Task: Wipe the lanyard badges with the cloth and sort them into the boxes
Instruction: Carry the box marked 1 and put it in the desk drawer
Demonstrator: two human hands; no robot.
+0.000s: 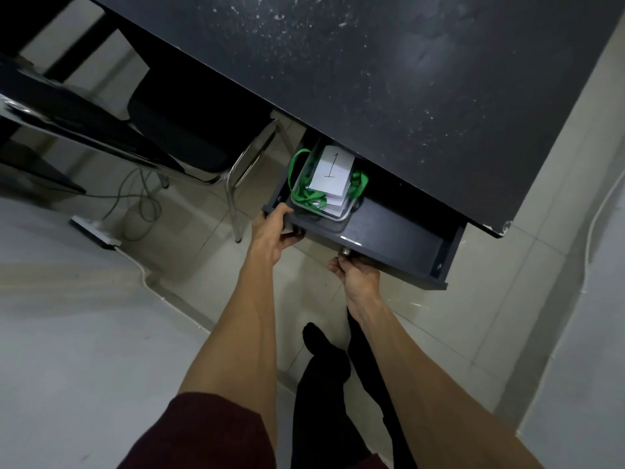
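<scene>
A dark drawer (389, 231) stands pulled out from under the black desk (372, 79). In its left part sits a clear box (341, 213) with green lanyards (306, 196) and white badges, topped by a paper card marked "1" (333, 170). My left hand (274, 231) grips the drawer's front left corner, thumb on top and fingers underneath. My right hand (355, 270) pinches the small metal knob (345, 252) on the drawer front. No cloth is in view.
A black chair with chrome legs (233, 184) stands left of the drawer. Cables (135, 204) and a flat black piece lie on the tiled floor. My dark trouser legs (324, 367) are below the drawer. The drawer's right half holds nothing.
</scene>
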